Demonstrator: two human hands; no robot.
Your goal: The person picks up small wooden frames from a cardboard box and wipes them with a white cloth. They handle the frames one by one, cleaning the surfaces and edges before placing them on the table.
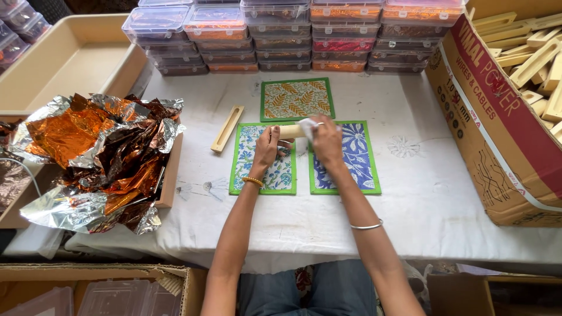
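Left hand (268, 146) grips the wood block (291, 131) steady above the blue mat (355, 158); right hand (325, 140) is closed on a white cloth (307, 125) w/ which it rubs the block.

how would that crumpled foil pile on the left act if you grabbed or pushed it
The foil looks thin and crumpled, so it would likely feel very light and floppy, creasing rather than holding shape. Loosely heaped over its box, a push would probably shift sheets or spill some off. It may tear easily.
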